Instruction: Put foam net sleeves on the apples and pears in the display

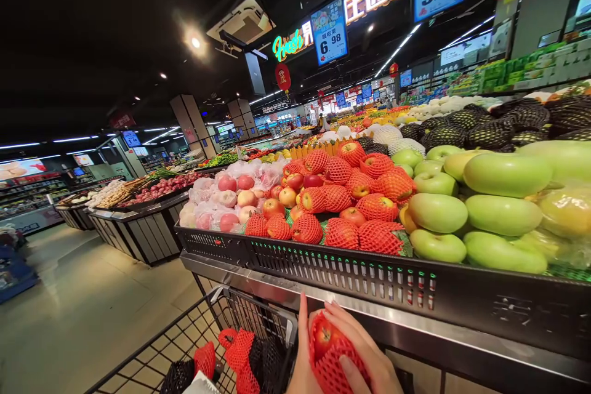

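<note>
An apple (325,333) in a red foam net sleeve is between my two hands at the bottom of the head view, just in front of the display's metal edge. My right hand (362,345) wraps around its right side, with the thumb lying across the net. Against the apple's left side presses my left hand (302,345), one finger pointing up. The net covers the lower part of the apple, and red skin shows at the top. Beyond my hands, several netted apples (337,197) are piled in a black tray (323,265).
A wire shopping cart (152,345) stands at lower left, holding red foam nets (240,351), black nets (274,360) and something white. Green apples (438,212) fill the display's right side; bagged pinkish fruit (228,197) lies left. Another produce stand (138,228) stands across the aisle.
</note>
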Demonstrator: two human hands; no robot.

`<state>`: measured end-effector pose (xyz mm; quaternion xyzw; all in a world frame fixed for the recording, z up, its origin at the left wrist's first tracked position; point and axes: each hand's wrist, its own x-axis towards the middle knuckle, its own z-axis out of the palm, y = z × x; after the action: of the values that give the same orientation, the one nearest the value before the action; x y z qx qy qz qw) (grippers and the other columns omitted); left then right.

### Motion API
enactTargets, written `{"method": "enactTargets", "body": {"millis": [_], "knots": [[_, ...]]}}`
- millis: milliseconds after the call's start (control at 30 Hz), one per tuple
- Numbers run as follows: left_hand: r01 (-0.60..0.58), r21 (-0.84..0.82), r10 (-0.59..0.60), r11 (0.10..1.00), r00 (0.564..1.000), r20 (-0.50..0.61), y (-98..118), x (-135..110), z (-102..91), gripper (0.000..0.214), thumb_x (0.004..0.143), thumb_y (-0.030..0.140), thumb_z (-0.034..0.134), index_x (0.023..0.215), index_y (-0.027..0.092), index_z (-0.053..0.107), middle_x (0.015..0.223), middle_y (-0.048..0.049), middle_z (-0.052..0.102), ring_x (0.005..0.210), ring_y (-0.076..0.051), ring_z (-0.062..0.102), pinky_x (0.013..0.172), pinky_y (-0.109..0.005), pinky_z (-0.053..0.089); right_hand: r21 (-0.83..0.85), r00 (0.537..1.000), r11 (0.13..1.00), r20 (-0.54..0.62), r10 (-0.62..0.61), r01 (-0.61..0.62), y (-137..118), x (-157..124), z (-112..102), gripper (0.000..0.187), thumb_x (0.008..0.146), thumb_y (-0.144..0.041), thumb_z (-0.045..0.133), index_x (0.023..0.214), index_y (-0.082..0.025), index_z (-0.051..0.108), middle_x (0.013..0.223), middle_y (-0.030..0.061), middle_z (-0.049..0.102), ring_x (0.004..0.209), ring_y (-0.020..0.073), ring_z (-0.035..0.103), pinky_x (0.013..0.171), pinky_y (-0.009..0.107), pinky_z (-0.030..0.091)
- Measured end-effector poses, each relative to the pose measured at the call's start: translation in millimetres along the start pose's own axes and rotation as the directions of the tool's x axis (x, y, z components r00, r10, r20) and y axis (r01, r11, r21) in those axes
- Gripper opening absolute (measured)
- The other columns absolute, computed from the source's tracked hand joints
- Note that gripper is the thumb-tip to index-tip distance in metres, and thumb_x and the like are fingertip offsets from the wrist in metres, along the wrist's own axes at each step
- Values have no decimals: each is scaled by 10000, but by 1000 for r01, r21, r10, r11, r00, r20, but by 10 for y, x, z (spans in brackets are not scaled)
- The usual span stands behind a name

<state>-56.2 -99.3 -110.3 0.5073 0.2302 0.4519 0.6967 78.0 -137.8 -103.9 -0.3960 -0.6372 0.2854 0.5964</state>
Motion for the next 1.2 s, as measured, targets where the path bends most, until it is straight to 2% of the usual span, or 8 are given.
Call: {"method": "enactTargets", "body": {"millis": [200,333,467,600,667,867,1033,1200], "knots": [[-103,-59,96,993,989,-110,108,127,149,1627,440,429,946,1422,292,-344,1259,-146,598,1096,-338,639,1001,-492,474,479,973,874,-152,175,-82,176,39,168,754,839,-671,502,1492,-350,306,1581,14,271,1408,276,354,1134,430,350],[-212,-93,183,973,951,-250,-26,158,90,1712,249,497,955,1481,304,-217,1246,-135,603,1129,-360,617,1054,-481,436,634,957,759,-102,272,-148,245,-48,472,976,676,-792,573,1478,-288,337,1424,114,514,1351,320,438,1106,444,387],[-293,-23,279,956,929,-244,-99,94,49,1633,289,691,845,1502,283,-169,1487,-173,408,1392,-369,359,1158,-448,296,607,941,773,-120,317,-183,202,-99,560,1042,621,-804,615,1474,-288,311,1356,130,558,1300,332,492,1044,429,454],[-325,-77,323,943,946,-40,21,79,43,1253,586,879,514,1514,315,-112,1618,-72,182,1472,-296,196,1186,-432,218,362,964,927,-196,181,-101,69,100,264,917,634,-688,722,1391,-287,396,1409,116,481,1248,319,528,1009,398,479],[-358,-67,352,931,932,-88,111,134,1,1061,705,869,369,1519,343,-61,1606,-33,234,1473,-255,203,1201,-417,165,108,973,994,-231,8,17,-92,405,-26,767,675,-584,758,1319,-278,475,1388,108,478,1238,313,522,1018,406,463],[-310,206,358,928,893,-271,155,306,-275,751,900,662,365,1513,252,222,1389,-103,550,1411,-236,341,1210,-421,83,-610,837,767,-303,-455,196,-615,2035,-1006,718,757,-461,719,1360,-182,448,1304,140,464,1241,302,446,1106,480,324],[-228,349,296,909,943,-155,-158,273,-266,640,897,603,452,1399,207,434,1285,-125,599,1303,-282,455,1165,-446,182,-810,841,586,-331,-428,-21,-478,2969,-1463,701,795,-311,654,1404,-104,376,1358,219,340,1303,336,381,1096,482,317],[-225,386,302,895,941,-151,-179,333,-272,613,875,607,483,1341,211,510,1206,-112,653,1254,-293,502,1123,-455,255,-888,960,438,-229,-160,-139,-292,3013,-1580,645,879,-361,533,1460,-139,361,1444,276,316,1339,454,332,1048,663,237]]}}
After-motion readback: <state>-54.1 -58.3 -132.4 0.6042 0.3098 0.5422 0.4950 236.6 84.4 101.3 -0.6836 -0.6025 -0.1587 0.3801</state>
